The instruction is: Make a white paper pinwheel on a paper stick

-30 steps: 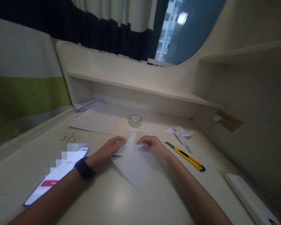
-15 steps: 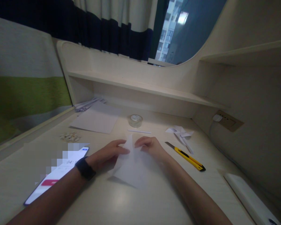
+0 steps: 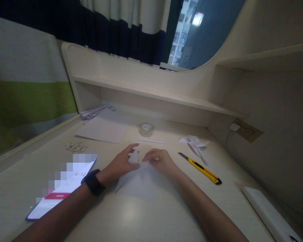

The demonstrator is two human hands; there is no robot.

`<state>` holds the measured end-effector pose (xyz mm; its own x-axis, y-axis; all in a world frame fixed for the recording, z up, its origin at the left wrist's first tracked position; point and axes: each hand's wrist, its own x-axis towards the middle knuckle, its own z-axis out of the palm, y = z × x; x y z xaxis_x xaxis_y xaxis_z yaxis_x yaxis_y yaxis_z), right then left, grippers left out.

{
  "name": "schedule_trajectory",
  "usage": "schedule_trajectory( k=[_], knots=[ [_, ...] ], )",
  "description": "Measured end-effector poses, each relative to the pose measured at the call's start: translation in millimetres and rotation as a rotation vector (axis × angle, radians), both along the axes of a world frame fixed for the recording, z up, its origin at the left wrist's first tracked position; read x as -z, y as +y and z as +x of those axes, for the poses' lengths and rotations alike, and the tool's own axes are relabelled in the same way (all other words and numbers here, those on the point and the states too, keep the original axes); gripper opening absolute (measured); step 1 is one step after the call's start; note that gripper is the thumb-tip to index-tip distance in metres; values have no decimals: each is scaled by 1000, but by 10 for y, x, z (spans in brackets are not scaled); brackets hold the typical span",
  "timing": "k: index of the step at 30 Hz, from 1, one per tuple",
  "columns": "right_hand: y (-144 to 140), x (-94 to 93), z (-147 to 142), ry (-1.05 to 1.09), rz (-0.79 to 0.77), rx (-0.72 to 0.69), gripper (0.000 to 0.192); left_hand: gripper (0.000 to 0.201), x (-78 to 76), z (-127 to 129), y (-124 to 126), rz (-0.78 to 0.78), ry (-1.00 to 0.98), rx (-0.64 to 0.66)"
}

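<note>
White paper sheet [image 3: 141, 183], frame centre: light, floppy, creases easily. Left hand [image 3: 123, 163], right hand [image 3: 159, 160] pinching far tip; best held at edges.

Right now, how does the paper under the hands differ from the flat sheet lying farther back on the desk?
The paper under the hands is folded to a point, its tip pinched between the left hand and the right hand; the flat sheet lies unfolded and untouched. The folded paper sits near the desk's front, while the flat sheet rests by the shelf, beside the tape roll. Both are plain white paper.
</note>
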<state>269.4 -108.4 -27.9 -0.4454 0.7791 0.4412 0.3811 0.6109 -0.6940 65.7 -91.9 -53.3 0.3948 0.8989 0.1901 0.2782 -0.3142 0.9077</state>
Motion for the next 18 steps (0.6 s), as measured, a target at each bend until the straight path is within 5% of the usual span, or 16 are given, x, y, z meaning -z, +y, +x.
schedule_trajectory(
  k=[5, 10, 13, 18],
  knots=[
    [-18, -47, 71, -60, -28, 86, 30, 50, -16, -10, 7, 52, 124, -47],
    [-87, 40, 309, 159, -284, 607, 51, 37, -175, 43, -97, -2, 37, -197],
    [-167, 208, 323, 359, -602, 547, 55, 35, -265, 93, -188, -79, -93, -242],
    [-227, 391, 206, 520, -585, 520, 41, 27, -293, 122, -248, -241, -343, -106]
  ],
)
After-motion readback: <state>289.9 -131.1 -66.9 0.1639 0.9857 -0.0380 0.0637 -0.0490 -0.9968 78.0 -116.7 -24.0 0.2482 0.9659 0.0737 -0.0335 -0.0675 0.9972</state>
